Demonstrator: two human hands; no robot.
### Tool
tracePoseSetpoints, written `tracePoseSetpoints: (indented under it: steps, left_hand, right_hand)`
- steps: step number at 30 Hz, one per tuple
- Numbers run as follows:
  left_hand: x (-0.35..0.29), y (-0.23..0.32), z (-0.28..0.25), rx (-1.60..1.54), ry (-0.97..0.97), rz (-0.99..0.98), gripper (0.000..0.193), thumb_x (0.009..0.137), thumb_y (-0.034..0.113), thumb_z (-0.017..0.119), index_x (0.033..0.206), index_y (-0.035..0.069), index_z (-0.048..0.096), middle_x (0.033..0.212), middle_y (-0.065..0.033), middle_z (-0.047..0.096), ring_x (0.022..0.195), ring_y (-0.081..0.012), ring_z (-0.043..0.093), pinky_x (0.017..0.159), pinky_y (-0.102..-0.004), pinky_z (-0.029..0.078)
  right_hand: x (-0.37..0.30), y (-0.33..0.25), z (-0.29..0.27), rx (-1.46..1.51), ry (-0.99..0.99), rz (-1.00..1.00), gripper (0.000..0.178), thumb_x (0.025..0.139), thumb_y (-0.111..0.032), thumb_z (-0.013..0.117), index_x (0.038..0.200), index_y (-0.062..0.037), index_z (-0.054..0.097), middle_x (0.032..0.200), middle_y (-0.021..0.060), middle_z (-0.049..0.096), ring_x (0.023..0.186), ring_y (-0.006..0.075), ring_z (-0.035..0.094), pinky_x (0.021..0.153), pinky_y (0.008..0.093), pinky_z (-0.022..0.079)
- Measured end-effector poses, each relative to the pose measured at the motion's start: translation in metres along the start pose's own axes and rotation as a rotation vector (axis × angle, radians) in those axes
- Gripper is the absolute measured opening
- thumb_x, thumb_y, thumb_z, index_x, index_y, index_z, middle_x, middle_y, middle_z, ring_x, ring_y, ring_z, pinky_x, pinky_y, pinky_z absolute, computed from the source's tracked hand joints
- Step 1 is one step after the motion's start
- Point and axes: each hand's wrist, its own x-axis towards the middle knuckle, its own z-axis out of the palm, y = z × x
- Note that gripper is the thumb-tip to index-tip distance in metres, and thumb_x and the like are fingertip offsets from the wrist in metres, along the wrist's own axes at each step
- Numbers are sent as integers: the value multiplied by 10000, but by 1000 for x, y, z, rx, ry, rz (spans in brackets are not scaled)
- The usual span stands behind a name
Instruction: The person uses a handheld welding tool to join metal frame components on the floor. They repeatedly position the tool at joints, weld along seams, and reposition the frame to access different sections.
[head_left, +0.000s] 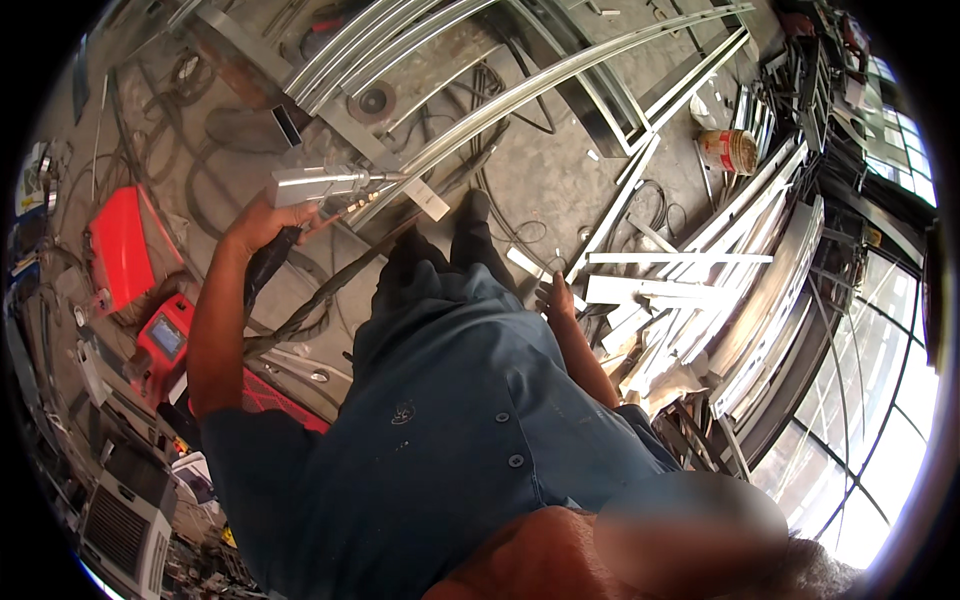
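Left hand [272, 222] wraps its fingers round the gun [318, 186], tip near the rail [500, 111]; right hand [557, 299] has curled fingers (grip unclear). Work seems underway; what's left doesn't show.

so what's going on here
The left hand grips a silver gun-shaped tool, its tip pointed toward a long metal rail; whether they touch is unclear. The right hand is lowered beside the metal strips, and whether it holds anything is hard to tell. A red machine with a screen stands to the left.

Silver handheld tool [318, 185] (boxy-bodied), pointing right.
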Motion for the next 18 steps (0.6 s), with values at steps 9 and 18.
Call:
tracePoseSetpoints:
  steps: [9,18]
  left_hand:
    - [0,3,3,-16,-3,38,447,898,306,750,1217,24,612,818,-83,680,608,-145,627,566,-287,502]
    - [7,-3,-1,22,-28,26,449,898,304,751,1216,19,612,814,-83,672,615,-147,626,574,-299,499]
  right_hand:
    - [-7,-14,8,-59,-7,18,789,995,-583,488,1532,-32,309,1400,242,544,1216,371,601,947,475,498]
    - [-4,-13,10,-43,-22,10,833,978,-599,509,1542,-27,289,1426,264,516,1248,398,577,977,503,484]
